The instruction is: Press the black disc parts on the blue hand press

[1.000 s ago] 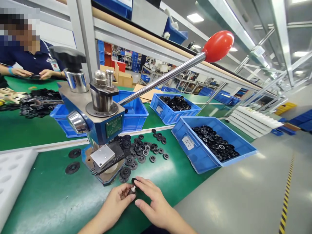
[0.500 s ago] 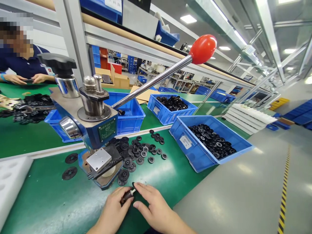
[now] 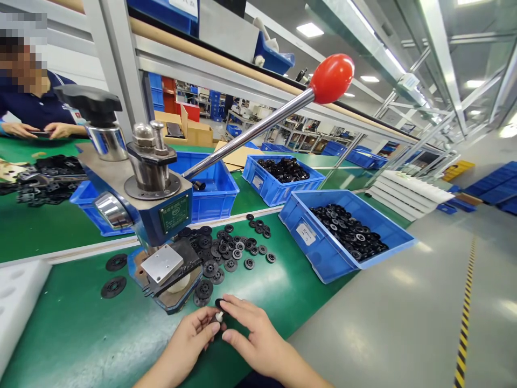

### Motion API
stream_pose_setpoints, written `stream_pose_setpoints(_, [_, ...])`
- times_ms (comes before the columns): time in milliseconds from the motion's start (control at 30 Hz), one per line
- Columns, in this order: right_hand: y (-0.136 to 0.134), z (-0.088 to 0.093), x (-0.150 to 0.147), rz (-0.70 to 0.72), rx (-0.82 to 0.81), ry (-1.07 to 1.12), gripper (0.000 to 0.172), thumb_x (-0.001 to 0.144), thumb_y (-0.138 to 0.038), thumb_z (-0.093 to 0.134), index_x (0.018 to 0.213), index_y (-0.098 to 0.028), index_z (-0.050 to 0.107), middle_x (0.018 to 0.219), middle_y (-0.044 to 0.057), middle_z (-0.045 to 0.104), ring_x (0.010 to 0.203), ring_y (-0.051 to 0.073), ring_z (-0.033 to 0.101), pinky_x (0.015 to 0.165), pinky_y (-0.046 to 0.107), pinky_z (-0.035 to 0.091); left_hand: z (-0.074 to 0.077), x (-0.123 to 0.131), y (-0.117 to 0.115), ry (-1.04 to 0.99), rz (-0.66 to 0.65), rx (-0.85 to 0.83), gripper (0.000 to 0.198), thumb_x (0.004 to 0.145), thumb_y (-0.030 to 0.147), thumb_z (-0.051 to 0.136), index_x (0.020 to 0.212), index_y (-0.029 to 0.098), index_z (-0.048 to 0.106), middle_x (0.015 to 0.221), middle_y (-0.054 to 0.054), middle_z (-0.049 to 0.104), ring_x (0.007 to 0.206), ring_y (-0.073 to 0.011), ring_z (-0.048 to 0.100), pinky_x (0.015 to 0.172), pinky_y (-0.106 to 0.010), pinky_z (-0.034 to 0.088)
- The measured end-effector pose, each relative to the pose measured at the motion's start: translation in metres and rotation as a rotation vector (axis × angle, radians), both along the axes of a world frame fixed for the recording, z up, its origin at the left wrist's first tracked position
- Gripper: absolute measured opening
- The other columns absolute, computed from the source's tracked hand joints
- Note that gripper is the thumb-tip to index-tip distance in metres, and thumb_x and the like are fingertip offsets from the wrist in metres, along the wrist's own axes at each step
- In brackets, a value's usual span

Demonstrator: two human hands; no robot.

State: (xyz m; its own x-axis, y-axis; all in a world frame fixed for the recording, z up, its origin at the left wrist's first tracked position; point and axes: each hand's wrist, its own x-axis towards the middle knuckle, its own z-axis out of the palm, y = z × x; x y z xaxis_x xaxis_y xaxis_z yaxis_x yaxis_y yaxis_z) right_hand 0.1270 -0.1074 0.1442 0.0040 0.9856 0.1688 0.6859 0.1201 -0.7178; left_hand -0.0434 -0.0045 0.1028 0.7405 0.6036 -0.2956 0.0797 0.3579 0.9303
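Observation:
My left hand (image 3: 191, 337) is closed around a small dark part, mostly covered by the fingers, with a white pin (image 3: 219, 317) sticking out. Facing it is my right hand (image 3: 254, 335), its fingertips on a small black disc (image 3: 219, 303) just above the pin; the thumb is held apart. Whether disc and pin touch cannot be made out. Beyond my hands stands a hand press (image 3: 157, 210) with a red-knobbed lever (image 3: 332, 78). A metal block (image 3: 162, 264) lies on a black toothed bar at its base. Loose black discs (image 3: 230, 264) are scattered beside the press.
A blue bin (image 3: 309, 253) of black rings stands at right, another blue bin (image 3: 262, 191) of black parts behind it. White foam (image 3: 24, 296) lies at left. A co-worker (image 3: 38, 108) sits across the bench at far left. The bench edge drops to the floor at right.
The dark part in my left hand has turned, so its body is now more covered and the white pin points differently. My right fingertips stay at the disc. The view has shifted slightly.

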Motion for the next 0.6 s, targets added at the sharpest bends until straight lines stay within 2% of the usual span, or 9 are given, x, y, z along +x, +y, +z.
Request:
stream_pose_setpoints(133, [-0.003, -0.010, -0.010, 0.030, 0.009, -0.076, 0.060, 0.094, -0.038, 0.060, 0.150, -0.027, 0.043, 0.150, 0.013, 0.049, 0.138, 0.026, 0.050, 0.112, 0.045, 0.045, -0.004, 0.002, -0.001, 0.006, 0.096, 0.020, 0.056, 0.065, 0.066, 0.077, 0.089, 0.016, 0.071, 0.080, -0.005, 0.068, 0.068, -0.0165, 0.057, 0.058, -0.025, 0.044])
stream_pose_setpoints(267, [-0.007, -0.017, -0.014, 0.065, 0.005, -0.108, 0.067, 0.092, -0.041, 0.062, 0.153, -0.026, 0.038, 0.153, 0.014, 0.044, 0.140, 0.027, 0.047, 0.112, 0.044, 0.045, -0.009, 0.003, -0.002, -0.036, 0.172, 0.049, 0.047, 0.065, 0.059, 0.080, 0.085, 0.018, 0.072, 0.084, -0.005, 0.070, 0.084, -0.0214, 0.062, 0.079, -0.031, 0.051])
stream_pose_setpoints(333, [-0.005, -0.018, -0.007, 0.066, 0.021, -0.103, 0.062, 0.096, -0.043, 0.057, 0.153, -0.027, 0.038, 0.152, 0.012, 0.046, 0.140, 0.025, 0.047, 0.114, 0.045, 0.043, -0.010, 0.002, -0.002, -0.034, 0.174, 0.038, 0.048, 0.065, 0.060, 0.080, 0.086, 0.017, 0.072, 0.080, -0.004, 0.069, 0.078, -0.0196, 0.060, 0.074, -0.030, 0.051])
stream_pose_setpoints(433, [0.009, -0.021, 0.018, -0.047, 0.069, -0.149, 0.054, 0.101, -0.043, 0.044, 0.153, -0.028, 0.038, 0.155, 0.011, 0.043, 0.145, 0.025, 0.039, 0.117, 0.051, 0.037, -0.008, 0.002, 0.000, -0.019, 0.168, 0.011, 0.054, 0.063, 0.064, 0.080, 0.086, 0.016, 0.072, 0.069, -0.001, 0.062, 0.063, -0.0151, 0.054, 0.057, -0.025, 0.045])
stream_pose_setpoints(533, [0.027, -0.033, 0.045, -0.247, 0.002, -0.283, 0.058, 0.101, -0.043, 0.043, 0.155, -0.024, 0.033, 0.159, 0.014, 0.034, 0.150, 0.031, 0.029, 0.115, 0.060, 0.035, -0.002, 0.003, 0.003, -0.018, 0.154, -0.039, 0.057, 0.057, 0.064, 0.084, 0.085, 0.016, 0.073, 0.070, -0.003, 0.065, 0.064, -0.0147, 0.054, 0.055, -0.023, 0.042])
stream_pose_setpoints(600, [0.034, -0.044, 0.055, -0.287, -0.068, -0.361, 0.060, 0.100, -0.040, 0.046, 0.155, -0.021, 0.032, 0.159, 0.016, 0.033, 0.149, 0.034, 0.028, 0.113, 0.062, 0.036, 0.001, 0.003, 0.005, -0.013, 0.150, -0.078, 0.057, 0.051, 0.058, 0.088, 0.086, 0.016, 0.073, 0.078, -0.006, 0.070, 0.068, -0.0157, 0.056, 0.056, -0.023, 0.042])
